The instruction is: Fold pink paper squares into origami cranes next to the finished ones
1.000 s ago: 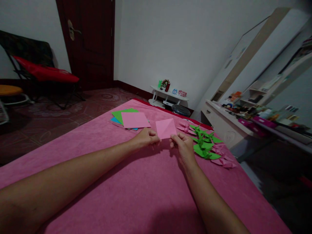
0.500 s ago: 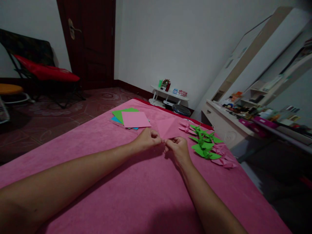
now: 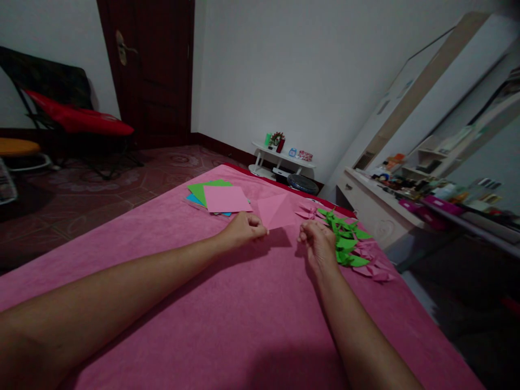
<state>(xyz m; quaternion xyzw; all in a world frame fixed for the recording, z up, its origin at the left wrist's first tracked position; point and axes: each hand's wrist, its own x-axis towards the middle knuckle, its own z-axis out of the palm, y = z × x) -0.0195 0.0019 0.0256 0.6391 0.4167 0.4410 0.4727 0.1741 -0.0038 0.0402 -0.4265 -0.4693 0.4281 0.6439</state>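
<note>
My left hand pinches the near corner of a creased pink sheet of origami paper, which is held just above the pink bedspread and casts a shadow on it. Right of the sheet and apart from it is my right hand, its fingers curled in; whether anything small is between them I cannot make out. Beside that hand lie several folded green paper cranes and pink paper cranes. A stack of square paper, pink on top with green and blue beneath, rests beyond my left hand.
A low white shelf with small items stands against the far wall. On the right is a white dressing table crowded with bottles. A folding chair with a red cover and a stool stand on the left.
My right hand has let go of the pink sheet's corner and moved right, toward the paper cranes. The left hand still holds the sheet, which has turned a little.
</note>
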